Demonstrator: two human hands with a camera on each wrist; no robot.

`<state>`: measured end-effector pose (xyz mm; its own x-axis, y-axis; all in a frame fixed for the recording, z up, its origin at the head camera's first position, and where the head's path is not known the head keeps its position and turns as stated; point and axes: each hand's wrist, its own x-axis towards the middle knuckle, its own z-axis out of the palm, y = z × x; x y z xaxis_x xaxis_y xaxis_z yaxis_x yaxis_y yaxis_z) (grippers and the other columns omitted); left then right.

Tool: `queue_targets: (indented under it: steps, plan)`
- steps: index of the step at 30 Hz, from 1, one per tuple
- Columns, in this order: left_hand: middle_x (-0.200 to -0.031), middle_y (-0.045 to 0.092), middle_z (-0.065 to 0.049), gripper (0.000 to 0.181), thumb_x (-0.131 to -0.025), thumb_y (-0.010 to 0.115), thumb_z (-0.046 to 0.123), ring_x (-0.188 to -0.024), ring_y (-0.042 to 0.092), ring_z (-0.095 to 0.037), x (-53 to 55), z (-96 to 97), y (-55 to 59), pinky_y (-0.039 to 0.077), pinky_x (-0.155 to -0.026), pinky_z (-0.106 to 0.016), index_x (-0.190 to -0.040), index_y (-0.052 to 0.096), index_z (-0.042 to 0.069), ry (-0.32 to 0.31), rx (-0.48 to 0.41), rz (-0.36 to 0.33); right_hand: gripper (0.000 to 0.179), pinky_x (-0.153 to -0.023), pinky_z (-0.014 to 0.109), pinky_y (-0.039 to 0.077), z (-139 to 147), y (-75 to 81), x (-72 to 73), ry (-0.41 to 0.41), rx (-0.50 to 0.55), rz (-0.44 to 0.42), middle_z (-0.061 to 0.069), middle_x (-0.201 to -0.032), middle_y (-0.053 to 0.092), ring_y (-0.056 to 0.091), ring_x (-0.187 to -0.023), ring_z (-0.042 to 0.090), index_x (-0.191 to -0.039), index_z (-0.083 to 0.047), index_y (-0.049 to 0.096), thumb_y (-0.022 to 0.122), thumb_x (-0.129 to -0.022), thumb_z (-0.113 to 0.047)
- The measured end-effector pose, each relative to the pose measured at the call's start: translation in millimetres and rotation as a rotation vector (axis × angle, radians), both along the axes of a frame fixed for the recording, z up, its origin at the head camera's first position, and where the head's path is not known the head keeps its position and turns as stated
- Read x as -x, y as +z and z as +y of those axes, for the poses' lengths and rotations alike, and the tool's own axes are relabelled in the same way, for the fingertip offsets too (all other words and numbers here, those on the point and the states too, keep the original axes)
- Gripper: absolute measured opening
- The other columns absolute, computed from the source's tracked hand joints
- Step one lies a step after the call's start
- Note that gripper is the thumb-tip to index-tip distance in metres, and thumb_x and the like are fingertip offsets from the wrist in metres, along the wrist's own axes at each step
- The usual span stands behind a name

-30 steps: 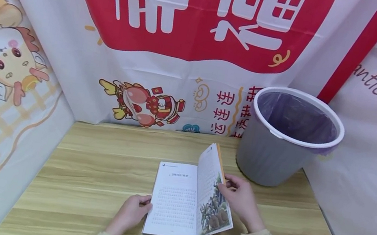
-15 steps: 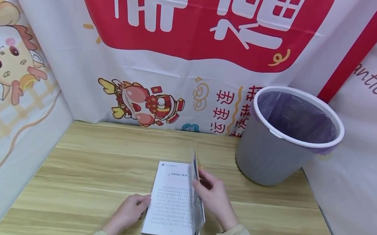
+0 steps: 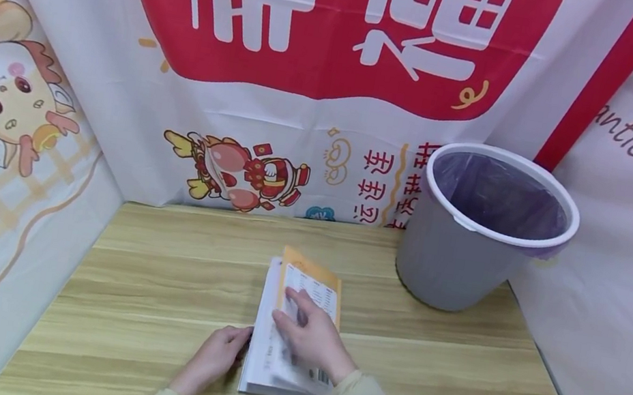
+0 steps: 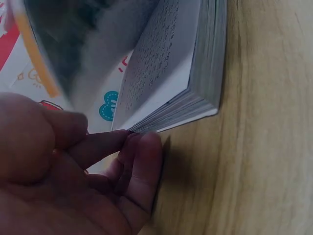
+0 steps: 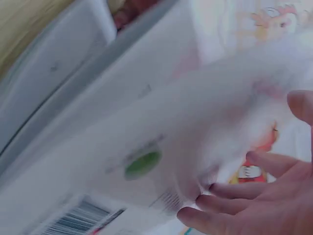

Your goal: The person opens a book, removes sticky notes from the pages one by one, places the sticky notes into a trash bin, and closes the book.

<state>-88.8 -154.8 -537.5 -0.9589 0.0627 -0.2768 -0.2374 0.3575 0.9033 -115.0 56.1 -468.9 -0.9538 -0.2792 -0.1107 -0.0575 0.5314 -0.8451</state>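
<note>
A partly open paperback book lies on the wooden table. Its orange-edged back cover leans over leftward, with printed text, a barcode and a green oval on it. My right hand is over that cover; in the right wrist view its fingers are spread and fairly straight against the blurred cover. At the left edge of the book, my left hand has its fingertips curled at the page edges. In the left wrist view its fingers meet the corner of the page block, under the tilted cover.
A grey waste bin with a white rim and purple liner stands at the table's back right. Printed cloth hangs behind the table and along both sides. The table runs on around the book.
The right hand has swept left, carrying the raised pages and back cover over the left side, so the book is nearly closed. The left hand has stayed at its edge.
</note>
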Motion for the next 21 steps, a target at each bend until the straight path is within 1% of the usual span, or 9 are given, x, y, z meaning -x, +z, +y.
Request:
queue_targets:
  steps: [2, 4, 6, 8, 10, 12, 13, 16, 21]
  plan:
    - [-0.073, 0.053, -0.005, 0.036, -0.106, 0.045, 0.019, -0.067, 0.052, -0.016, -0.6, 0.5, 0.7, 0.049, -0.057, -0.025, -0.100, 0.065, -0.010, 0.018, -0.037, -0.019, 0.060, -0.114, 0.054, 0.029, -2, -11.1, 0.4, 0.037, -0.091, 0.038, 0.017, -0.156, 0.036, 0.034, -0.141, 0.037, -0.146, -0.021, 0.052, 0.056, -0.096, -0.055]
    - [-0.074, 0.054, -0.006, 0.035, -0.106, 0.044, 0.020, -0.068, 0.053, -0.017, -1.1, 1.0, 1.6, 0.052, -0.058, -0.026, -0.104, 0.064, -0.009, 0.040, -0.058, -0.039, 0.055, -0.113, 0.059, 0.028, -3, -22.7, -0.3, 0.087, -0.222, 0.076, 0.018, -0.154, 0.038, 0.034, -0.140, 0.042, -0.141, -0.020, 0.057, 0.058, -0.096, -0.052]
    - [-0.075, 0.054, -0.007, 0.038, -0.107, 0.044, 0.024, -0.068, 0.053, -0.017, -0.6, 1.0, 1.7, 0.051, -0.058, -0.027, -0.101, 0.063, -0.009, 0.038, -0.038, -0.048, 0.051, -0.113, 0.063, 0.026, -3, -35.0, -2.0, 0.137, -0.363, 0.115, 0.017, -0.155, 0.038, 0.031, -0.141, 0.044, -0.138, -0.021, 0.060, 0.062, -0.095, -0.047]
    - [-0.082, 0.057, -0.008, 0.037, -0.105, 0.049, 0.025, -0.071, 0.056, -0.018, 0.1, 1.6, 2.2, 0.052, -0.060, -0.027, -0.106, 0.065, -0.009, 0.017, -0.009, -0.043, 0.049, -0.112, 0.066, 0.023, -3, -44.9, -4.3, 0.181, -0.477, 0.158, 0.016, -0.155, 0.037, 0.028, -0.142, 0.045, -0.138, -0.022, 0.061, 0.066, -0.093, -0.043]
    - [-0.090, 0.058, -0.009, 0.035, -0.102, 0.055, 0.022, -0.076, 0.057, -0.018, 0.8, 1.7, 1.7, 0.052, -0.061, -0.026, -0.117, 0.065, -0.009, -0.015, 0.037, -0.022, 0.051, -0.113, 0.066, 0.020, -2, -52.4, -6.8, 0.212, -0.549, 0.186, 0.014, -0.158, 0.033, 0.025, -0.144, 0.043, -0.140, -0.026, 0.058, 0.066, -0.093, -0.042]
    - [-0.097, 0.058, -0.009, 0.038, -0.099, 0.061, 0.016, -0.080, 0.056, -0.018, 1.2, 1.5, 0.7, 0.050, -0.061, -0.025, -0.127, 0.061, -0.009, -0.049, 0.077, 0.012, 0.053, -0.113, 0.066, 0.019, -1, -57.0, -8.7, 0.229, -0.581, 0.216, 0.013, -0.159, 0.031, 0.024, -0.145, 0.041, -0.143, -0.028, 0.055, 0.066, -0.093, -0.042]
    - [-0.101, 0.057, -0.009, 0.043, -0.096, 0.064, 0.013, -0.082, 0.055, -0.018, 1.1, 1.8, 0.0, 0.050, -0.061, -0.024, -0.133, 0.056, -0.008, -0.058, 0.097, 0.027, 0.053, -0.113, 0.066, 0.019, -1, -58.7, -9.5, 0.236, -0.596, 0.228, 0.013, -0.159, 0.030, 0.023, -0.145, 0.041, -0.144, -0.029, 0.053, 0.064, -0.094, -0.043]
    - [-0.101, 0.056, -0.009, 0.048, -0.091, 0.069, 0.009, -0.081, 0.051, -0.018, 0.8, 2.2, -3.0, 0.047, -0.060, -0.024, -0.134, 0.055, -0.009, -0.072, 0.152, 0.069, 0.054, -0.114, 0.065, 0.018, 0, -62.1, -10.8, 0.247, -0.621, 0.249, 0.012, -0.160, 0.028, 0.022, -0.146, 0.040, -0.147, -0.031, 0.049, 0.060, -0.096, -0.046]
    - [-0.101, 0.055, -0.009, 0.053, -0.087, 0.072, 0.005, -0.080, 0.050, -0.017, -0.9, 6.0, -5.1, 0.044, -0.063, -0.024, -0.135, 0.054, -0.008, -0.077, 0.183, 0.118, 0.055, -0.115, 0.064, 0.017, 2, -62.7, -12.0, 0.263, -0.642, 0.246, 0.011, -0.161, 0.026, 0.020, -0.147, 0.039, -0.149, -0.033, 0.046, 0.057, -0.097, -0.048]
